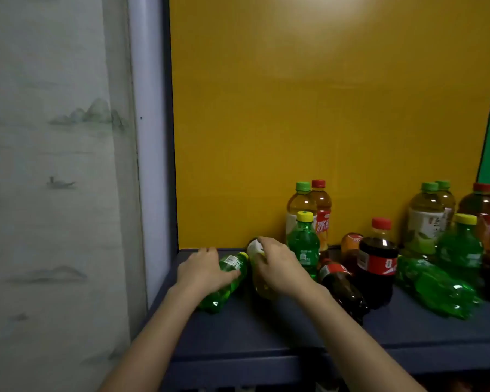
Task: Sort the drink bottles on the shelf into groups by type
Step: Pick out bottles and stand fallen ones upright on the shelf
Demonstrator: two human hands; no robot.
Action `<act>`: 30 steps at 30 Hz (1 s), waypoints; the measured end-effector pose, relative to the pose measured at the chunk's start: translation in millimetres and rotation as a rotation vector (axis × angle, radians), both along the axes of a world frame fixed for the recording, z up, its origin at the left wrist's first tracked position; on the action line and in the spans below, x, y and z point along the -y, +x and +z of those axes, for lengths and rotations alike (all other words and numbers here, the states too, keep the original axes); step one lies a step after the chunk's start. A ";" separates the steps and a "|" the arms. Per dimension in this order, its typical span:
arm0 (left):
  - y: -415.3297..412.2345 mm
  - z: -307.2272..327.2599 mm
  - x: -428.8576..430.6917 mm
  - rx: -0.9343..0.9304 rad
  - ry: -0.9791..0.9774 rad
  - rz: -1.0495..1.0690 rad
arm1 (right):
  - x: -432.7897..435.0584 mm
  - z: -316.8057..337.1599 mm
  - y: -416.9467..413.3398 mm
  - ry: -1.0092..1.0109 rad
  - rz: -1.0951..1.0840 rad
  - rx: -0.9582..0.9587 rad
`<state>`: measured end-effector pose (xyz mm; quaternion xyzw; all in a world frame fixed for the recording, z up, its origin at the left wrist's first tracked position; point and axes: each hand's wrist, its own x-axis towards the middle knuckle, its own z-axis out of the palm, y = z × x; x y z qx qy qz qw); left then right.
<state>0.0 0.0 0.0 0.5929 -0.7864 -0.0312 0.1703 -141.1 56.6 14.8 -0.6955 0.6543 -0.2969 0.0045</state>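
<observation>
Gripping stuff with both hands at the far left end of the shelf (266, 332): the left hand (203, 271) has its fingers (229, 275) wrapped over a lying green soda bottle (227, 281), yellow cap pointing toward the back, small white label panel showing but too blurry to read. Right hand (277, 267) is curled around a pale yellow tea bottle (259, 278) lying right beside it, white label at the far end, the two bottles touching or nearly so.

Just right of that hand, an upright green soda bottle (303, 244) stands in front of a green-capped tea (300, 205) and a red-capped iced tea (321, 210) with red Chinese writing. A cola bottle (343, 287) lies down next to an upright cola (376, 261) with a red label. Another green bottle (436, 287) is tipped over further right, more tea bottles behind.

Open shelf only along the front edge and the left corner by the yellow back panel (323, 108).
</observation>
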 end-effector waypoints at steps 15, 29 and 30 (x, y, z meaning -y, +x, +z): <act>14.2 -9.0 49.8 -0.202 0.404 -0.007 | 96.2 -13.0 1.4 0.456 -0.427 0.006; 11.8 -16.4 49.2 -0.733 0.039 -0.011 | 65.0 -31.9 15.4 -0.155 -0.207 0.474; 10.5 -17.9 47.7 -0.750 0.019 -0.032 | 63.2 -34.1 15.9 -0.193 -0.187 0.502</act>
